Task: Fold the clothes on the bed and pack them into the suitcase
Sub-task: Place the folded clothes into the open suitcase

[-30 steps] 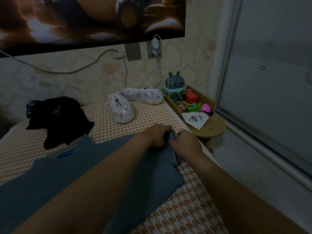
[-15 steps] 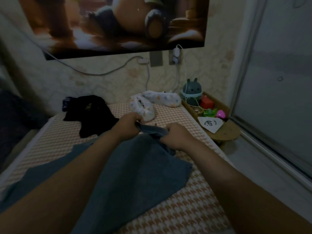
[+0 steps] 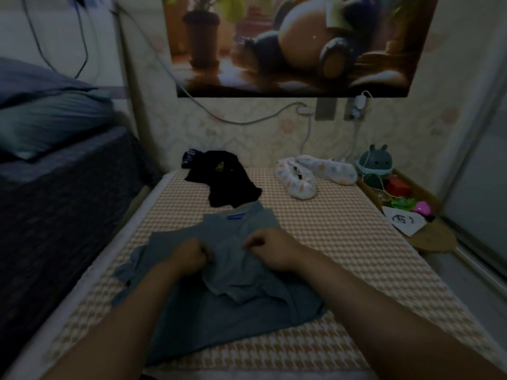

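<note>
Looks barely started tbh: left hand (image 3: 189, 256) and right hand (image 3: 270, 250) both grip the half-folded grey shirt (image 3: 219, 311). Black top (image 3: 225, 185) beyond the shirt is untouched, no suitcase in sight.

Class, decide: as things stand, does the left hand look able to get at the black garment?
Probably, once freed: the left hand grips the grey shirt, and only that flat shirt lies between it and the black garment.

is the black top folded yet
No, the black top lies crumpled in a loose heap at the far end of the bed, beyond the blue shirt.
</note>
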A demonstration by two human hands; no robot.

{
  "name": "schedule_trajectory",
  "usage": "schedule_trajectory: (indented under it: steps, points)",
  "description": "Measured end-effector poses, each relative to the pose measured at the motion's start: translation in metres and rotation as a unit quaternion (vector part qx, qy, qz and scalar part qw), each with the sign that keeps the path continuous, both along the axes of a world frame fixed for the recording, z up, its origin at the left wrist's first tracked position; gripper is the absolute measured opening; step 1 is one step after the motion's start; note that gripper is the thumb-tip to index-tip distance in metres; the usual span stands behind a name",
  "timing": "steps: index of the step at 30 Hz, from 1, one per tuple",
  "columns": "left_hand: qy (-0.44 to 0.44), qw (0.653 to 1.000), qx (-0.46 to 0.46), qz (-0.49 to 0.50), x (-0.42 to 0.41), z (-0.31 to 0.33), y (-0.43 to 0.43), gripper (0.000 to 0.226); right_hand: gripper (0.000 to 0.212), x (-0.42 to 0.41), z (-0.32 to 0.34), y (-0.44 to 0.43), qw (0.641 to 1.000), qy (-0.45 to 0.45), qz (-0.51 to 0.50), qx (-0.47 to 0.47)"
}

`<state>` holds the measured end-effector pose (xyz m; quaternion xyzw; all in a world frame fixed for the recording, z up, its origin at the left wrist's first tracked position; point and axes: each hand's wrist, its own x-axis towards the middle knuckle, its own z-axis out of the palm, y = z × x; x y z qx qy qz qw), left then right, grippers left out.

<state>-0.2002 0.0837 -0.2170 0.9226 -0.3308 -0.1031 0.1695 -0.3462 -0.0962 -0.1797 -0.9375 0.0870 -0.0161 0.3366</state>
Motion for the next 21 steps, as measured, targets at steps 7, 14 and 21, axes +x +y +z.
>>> schedule_trajectory:
  steps: [7,14,21]
  points:
    - [0.059,0.984,-0.140,0.089,0.000,0.001,-0.018,0.021,0.037,-0.009,-0.041,-0.018,0.984,0.010,0.037,-0.173]
    - [-0.055,0.977,-0.112,0.172,0.027,-0.001,0.002,0.021,0.060,0.004,-0.047,-0.005,0.971,0.046,0.054,-0.230]
    - [-0.218,0.974,-0.025,0.065,0.002,0.005,-0.012,0.019,0.066,0.001,-0.052,-0.003,0.965,0.065,0.068,-0.244]
